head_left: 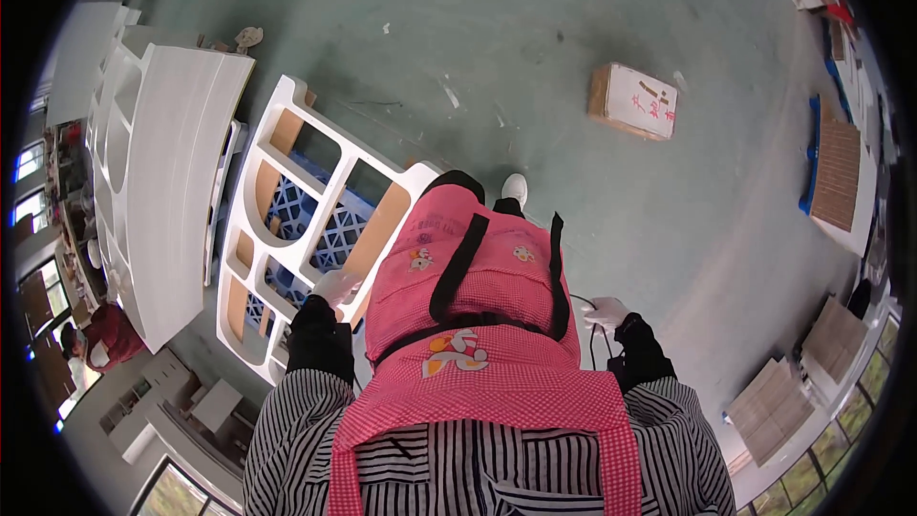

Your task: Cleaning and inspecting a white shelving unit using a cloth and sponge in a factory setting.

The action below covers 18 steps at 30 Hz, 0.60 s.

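My left hand [336, 288], in a white glove, is at the near edge of a white frame [330, 201] with rounded openings. White glove against white frame hides how its fingers are bent. Low on my right side, my right hand [605, 312], also gloved, is closed around a thin black cord [593, 349] that hangs in a loop beside it. The frame lies on brown strips over a blue plastic lattice pallet [341, 232]. A pink checked apron [468, 277] covers my front between both hands.
Left of the frame stands a large white curved panel [181, 162]. A cardboard box with a white top [642, 103] sits on the green floor [478, 29] ahead. Cardboard stacks [834, 177] line the right. Another person [110, 339] is at the far left.
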Each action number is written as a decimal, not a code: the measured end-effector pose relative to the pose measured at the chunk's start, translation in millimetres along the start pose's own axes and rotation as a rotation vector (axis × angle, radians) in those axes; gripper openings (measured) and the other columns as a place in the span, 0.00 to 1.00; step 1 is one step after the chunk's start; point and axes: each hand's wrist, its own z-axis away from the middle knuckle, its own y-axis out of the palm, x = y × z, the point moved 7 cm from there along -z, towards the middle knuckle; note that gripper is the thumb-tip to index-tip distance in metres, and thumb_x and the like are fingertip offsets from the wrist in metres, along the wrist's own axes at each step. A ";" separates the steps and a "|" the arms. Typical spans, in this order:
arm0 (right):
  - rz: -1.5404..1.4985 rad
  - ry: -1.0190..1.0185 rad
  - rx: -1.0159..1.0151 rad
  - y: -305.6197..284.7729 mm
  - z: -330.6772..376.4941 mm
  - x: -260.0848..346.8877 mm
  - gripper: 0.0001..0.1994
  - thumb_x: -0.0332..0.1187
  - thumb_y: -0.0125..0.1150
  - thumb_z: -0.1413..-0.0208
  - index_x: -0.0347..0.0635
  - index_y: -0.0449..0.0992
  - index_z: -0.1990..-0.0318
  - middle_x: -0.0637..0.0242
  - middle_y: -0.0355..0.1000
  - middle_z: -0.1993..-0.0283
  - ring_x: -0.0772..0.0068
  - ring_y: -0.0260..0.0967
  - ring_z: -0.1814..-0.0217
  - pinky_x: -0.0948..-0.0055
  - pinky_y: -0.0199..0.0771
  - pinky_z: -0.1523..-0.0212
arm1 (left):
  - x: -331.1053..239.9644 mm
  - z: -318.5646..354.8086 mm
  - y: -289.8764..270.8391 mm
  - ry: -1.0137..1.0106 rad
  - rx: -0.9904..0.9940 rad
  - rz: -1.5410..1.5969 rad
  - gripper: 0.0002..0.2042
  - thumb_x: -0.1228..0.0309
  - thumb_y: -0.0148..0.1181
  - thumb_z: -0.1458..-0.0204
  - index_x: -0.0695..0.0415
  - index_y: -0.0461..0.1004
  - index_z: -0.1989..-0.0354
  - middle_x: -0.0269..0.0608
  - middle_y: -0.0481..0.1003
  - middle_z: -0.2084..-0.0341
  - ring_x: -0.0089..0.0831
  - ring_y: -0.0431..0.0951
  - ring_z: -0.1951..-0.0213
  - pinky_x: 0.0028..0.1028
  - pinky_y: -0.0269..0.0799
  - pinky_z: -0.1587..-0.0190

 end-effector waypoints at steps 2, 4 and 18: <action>-0.063 0.020 0.011 -81.2 14.6 63.3 0.09 0.35 0.61 0.41 0.39 0.75 0.58 0.66 0.73 0.71 0.78 0.64 0.82 0.76 0.66 0.81 | -70.9 -2.4 -14.2 0.079 -0.224 -0.057 0.22 0.52 0.56 0.45 0.63 0.80 0.63 0.39 0.79 0.71 0.30 0.77 0.65 0.30 0.69 0.57; -0.178 -0.105 0.006 -144.8 25.3 126.6 0.12 0.39 0.60 0.36 0.39 0.76 0.58 0.67 0.73 0.71 0.80 0.65 0.80 0.77 0.65 0.81 | -115.9 -14.4 -26.5 0.130 -0.242 -0.061 0.22 0.52 0.57 0.45 0.63 0.81 0.63 0.39 0.81 0.69 0.30 0.79 0.62 0.30 0.70 0.57; -0.640 -0.216 -0.408 -275.1 95.5 551.3 0.17 0.41 0.62 0.39 0.37 0.76 0.51 0.59 0.78 0.60 0.65 0.79 0.64 0.68 0.83 0.64 | -290.4 -222.2 -303.3 0.190 -0.255 -0.030 0.11 0.66 0.52 0.42 0.60 0.77 0.64 0.47 0.79 0.71 0.41 0.79 0.69 0.39 0.71 0.64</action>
